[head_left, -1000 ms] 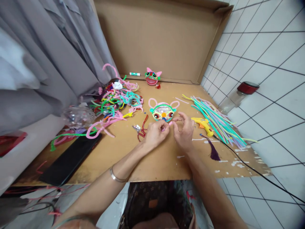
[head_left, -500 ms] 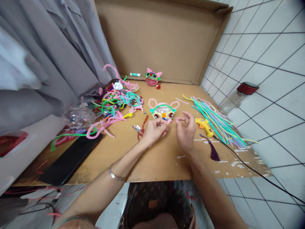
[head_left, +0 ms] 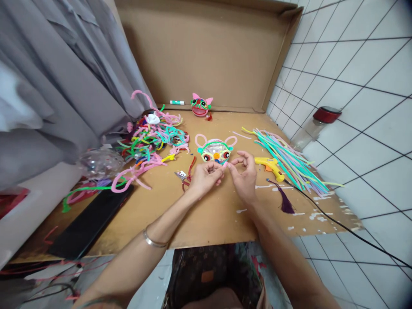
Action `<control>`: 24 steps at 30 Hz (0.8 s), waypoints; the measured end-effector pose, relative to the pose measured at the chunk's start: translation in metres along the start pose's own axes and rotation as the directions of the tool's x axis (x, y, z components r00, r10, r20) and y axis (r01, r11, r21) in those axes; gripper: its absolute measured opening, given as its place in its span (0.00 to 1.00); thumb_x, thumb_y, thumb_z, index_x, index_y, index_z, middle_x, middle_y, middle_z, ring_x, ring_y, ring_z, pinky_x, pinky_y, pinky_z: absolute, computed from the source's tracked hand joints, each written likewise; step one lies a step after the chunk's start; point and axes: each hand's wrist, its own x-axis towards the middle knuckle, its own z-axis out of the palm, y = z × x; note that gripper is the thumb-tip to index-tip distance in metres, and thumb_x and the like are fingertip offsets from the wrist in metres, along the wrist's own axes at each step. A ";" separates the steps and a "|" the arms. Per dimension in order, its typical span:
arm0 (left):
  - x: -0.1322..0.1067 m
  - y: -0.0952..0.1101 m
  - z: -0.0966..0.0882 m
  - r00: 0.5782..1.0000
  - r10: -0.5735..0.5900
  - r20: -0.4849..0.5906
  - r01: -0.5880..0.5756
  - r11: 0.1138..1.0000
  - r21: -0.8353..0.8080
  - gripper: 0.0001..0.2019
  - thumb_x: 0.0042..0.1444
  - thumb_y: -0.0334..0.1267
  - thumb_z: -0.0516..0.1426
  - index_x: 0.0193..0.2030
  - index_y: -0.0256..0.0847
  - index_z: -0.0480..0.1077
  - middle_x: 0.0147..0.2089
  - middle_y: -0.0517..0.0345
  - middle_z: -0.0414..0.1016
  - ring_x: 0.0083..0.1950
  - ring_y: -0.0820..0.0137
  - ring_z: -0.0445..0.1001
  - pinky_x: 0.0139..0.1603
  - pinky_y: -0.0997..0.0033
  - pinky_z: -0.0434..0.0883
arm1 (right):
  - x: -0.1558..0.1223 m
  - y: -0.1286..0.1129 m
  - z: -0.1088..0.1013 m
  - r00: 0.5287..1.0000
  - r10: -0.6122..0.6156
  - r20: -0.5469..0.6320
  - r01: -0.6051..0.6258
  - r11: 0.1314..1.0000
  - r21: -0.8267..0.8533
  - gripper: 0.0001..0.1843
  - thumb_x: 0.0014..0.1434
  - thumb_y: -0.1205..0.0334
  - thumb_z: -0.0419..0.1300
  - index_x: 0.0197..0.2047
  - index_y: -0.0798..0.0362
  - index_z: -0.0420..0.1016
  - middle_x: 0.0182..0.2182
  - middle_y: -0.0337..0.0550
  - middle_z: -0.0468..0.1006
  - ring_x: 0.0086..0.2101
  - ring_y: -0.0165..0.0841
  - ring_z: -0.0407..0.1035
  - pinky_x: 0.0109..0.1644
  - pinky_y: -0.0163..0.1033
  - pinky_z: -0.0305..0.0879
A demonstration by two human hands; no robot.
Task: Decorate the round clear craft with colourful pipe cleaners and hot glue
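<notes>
My left hand [head_left: 207,177] pinches a short pink pipe cleaner piece [head_left: 225,165] between thumb and forefinger. From the other side, my right hand [head_left: 243,177] has its thumb and forefinger closed at the same piece, its other fingers curled. Just beyond both hands lies a lion-like face [head_left: 215,143] made of pipe cleaners over a clear shell, with pink loop ears, round dark eyes and an orange nose. Its lower part is hidden by my fingers. Red-handled pliers or cutters [head_left: 183,176] and a red pipe cleaner [head_left: 192,165] lie beside my left hand.
A yellow glue gun [head_left: 272,167], its cord trailing right, and a purple tassel [head_left: 286,201] lie right of my hands. Farther right are loose pipe cleaners [head_left: 289,161] and a jar [head_left: 315,126]. Left are a tangled pile [head_left: 154,137] and a black phone-like slab [head_left: 92,223]. A finished-looking face [head_left: 200,106] stands behind.
My right hand has come in to the left, and its fingertips now meet the pink piece in my left hand. The whole view has shifted slightly.
</notes>
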 end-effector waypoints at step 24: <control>0.000 0.002 -0.001 1.000 -0.020 -0.005 0.020 1.000 0.010 0.15 0.43 0.47 0.63 0.25 0.37 0.69 0.20 0.63 0.70 0.17 0.79 0.64 0.18 0.79 0.61 | 0.014 0.005 -0.004 0.928 0.280 0.245 -0.369 0.782 0.503 0.15 0.49 0.52 0.64 0.30 0.49 0.62 0.24 0.34 0.69 0.27 0.29 0.66 0.36 0.38 0.65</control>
